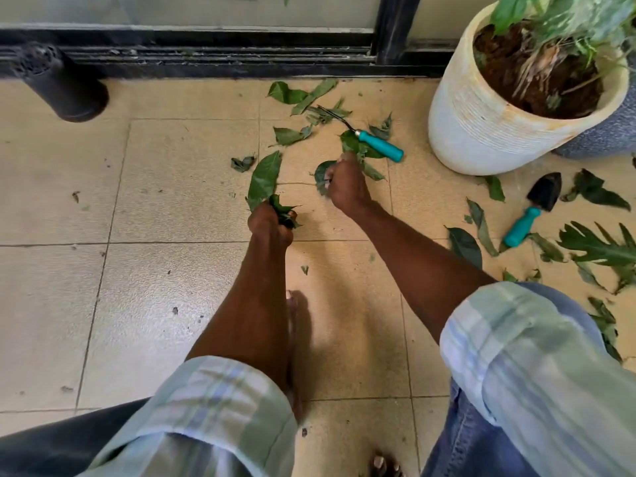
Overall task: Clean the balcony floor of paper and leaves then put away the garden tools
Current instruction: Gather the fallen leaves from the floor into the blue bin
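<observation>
- Leaves (289,135) litter the balcony floor (172,187) by the white pot (481,132); clearing is barely half done.
- Left hand (270,223) grips a bunch (263,177); right hand (346,185) pinches, apparently, another leaf (320,172).
- Hand rake (378,144) and trowel (531,215) lie unstowed; no paper visible.

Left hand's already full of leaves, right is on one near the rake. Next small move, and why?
Probably lift the right hand with the leaf it pinches and pass it into the bunch of leaves the left hand grips. That frees the right hand for the leaves around the hand rake, which lies untouched.
</observation>
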`<move>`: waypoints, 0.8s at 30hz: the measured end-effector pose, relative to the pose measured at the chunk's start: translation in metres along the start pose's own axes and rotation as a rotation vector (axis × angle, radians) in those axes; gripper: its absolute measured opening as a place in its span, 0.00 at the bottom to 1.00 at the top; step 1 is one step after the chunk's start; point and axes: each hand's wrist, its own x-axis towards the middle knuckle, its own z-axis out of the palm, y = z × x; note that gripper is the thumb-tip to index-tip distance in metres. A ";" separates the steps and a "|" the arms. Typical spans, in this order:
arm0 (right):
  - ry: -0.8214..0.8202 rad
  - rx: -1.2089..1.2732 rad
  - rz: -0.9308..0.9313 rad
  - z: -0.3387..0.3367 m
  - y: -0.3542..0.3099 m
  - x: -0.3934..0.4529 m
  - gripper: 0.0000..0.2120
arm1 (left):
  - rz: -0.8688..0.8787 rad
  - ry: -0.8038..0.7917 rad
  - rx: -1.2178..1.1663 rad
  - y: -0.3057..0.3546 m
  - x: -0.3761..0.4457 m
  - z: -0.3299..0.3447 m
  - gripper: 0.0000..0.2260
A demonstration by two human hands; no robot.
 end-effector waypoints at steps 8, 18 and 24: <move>-0.067 -0.142 -0.252 0.055 0.013 -0.023 0.07 | 0.009 -0.011 -0.042 0.001 0.014 -0.004 0.10; 0.032 0.571 0.346 0.018 0.003 -0.027 0.13 | 0.024 0.048 0.262 -0.010 0.008 -0.015 0.15; -0.267 0.888 0.354 0.020 -0.061 -0.037 0.09 | -0.049 -0.360 0.034 0.002 -0.023 -0.008 0.24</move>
